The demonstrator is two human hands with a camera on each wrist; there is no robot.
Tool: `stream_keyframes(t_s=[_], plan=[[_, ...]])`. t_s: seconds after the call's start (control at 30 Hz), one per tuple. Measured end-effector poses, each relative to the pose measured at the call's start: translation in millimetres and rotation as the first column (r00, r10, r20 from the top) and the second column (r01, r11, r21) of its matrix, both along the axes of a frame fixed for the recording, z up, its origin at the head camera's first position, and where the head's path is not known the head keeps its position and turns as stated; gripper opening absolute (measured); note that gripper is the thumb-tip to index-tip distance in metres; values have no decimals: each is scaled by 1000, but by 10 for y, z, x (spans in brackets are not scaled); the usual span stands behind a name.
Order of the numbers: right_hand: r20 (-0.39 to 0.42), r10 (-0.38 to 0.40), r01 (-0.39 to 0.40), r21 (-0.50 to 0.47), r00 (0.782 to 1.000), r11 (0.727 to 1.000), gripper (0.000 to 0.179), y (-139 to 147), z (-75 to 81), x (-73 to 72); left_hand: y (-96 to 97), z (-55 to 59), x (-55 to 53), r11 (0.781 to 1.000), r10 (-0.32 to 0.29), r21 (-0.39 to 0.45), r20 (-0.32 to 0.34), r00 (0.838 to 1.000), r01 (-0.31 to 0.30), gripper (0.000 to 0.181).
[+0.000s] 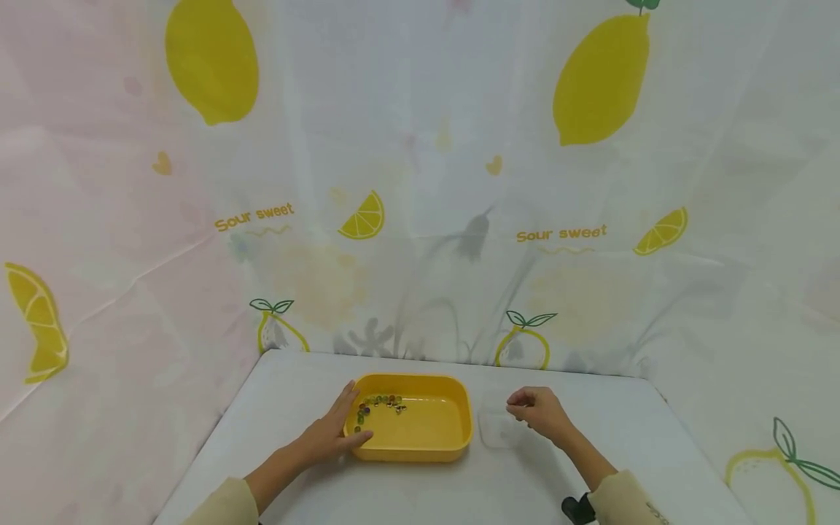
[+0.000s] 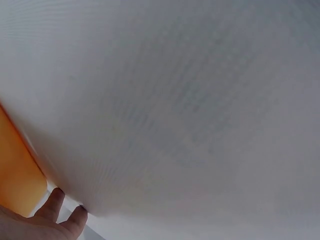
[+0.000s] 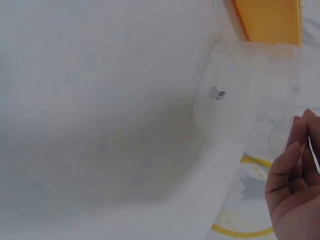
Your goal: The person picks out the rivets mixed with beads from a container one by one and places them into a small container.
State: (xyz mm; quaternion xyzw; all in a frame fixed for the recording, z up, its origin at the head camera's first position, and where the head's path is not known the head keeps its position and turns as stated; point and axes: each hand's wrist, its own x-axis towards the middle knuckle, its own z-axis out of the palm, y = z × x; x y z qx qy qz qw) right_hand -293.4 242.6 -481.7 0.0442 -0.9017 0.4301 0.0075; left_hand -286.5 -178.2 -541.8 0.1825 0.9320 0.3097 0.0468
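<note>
A yellow rectangular tray [image 1: 420,455] stands on the white table, with several small round coloured beads [image 1: 383,399] along its left and back inside. My left hand [image 1: 333,430] rests on the tray's left end, fingers straight along the rim and thumb across the front corner. In the left wrist view, that hand [image 2: 50,222] appears only low at the left. Right of the tray lies a clear plastic box [image 3: 225,112] with small dark and silvery bits [image 3: 218,93] inside. My right hand [image 1: 539,414] has its fingers curled and seems to pinch the box's far right edge.
The white table [image 1: 275,415] ends at a hanging cloth [image 1: 420,182] printed with lemons, behind and on both sides. A black strap or device [image 1: 579,509] sits at my right wrist.
</note>
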Motion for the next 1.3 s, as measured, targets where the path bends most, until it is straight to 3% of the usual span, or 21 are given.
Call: stream_keyframes(t_s=[0.13, 0.43, 0.7, 1.0, 1.3], plan=[[-25, -51, 51, -16, 998, 999, 4, -42, -33, 11, -14, -27, 8, 1000, -8, 3, -24, 1000, 8, 92], [-58, -130, 131, 22, 990, 991, 4, -19, -59, -1, 10, -8, -13, 1000, 15, 5, -6, 1000, -15, 90], [-13, -82, 82, -47, 997, 996, 7, -6, -52, 29, 2, -5, -8, 1000, 11, 14, -14, 1000, -10, 90], [11, -86, 86, -32, 996, 996, 4, -3, -84, -12, 3, 6, 4, 1000, -1, 18, 29, 1000, 0, 91], [29, -30, 31, -35, 999, 999, 16, 50, -88, -79, -15, 2, -23, 1000, -8, -6, 14, 1000, 8, 92]])
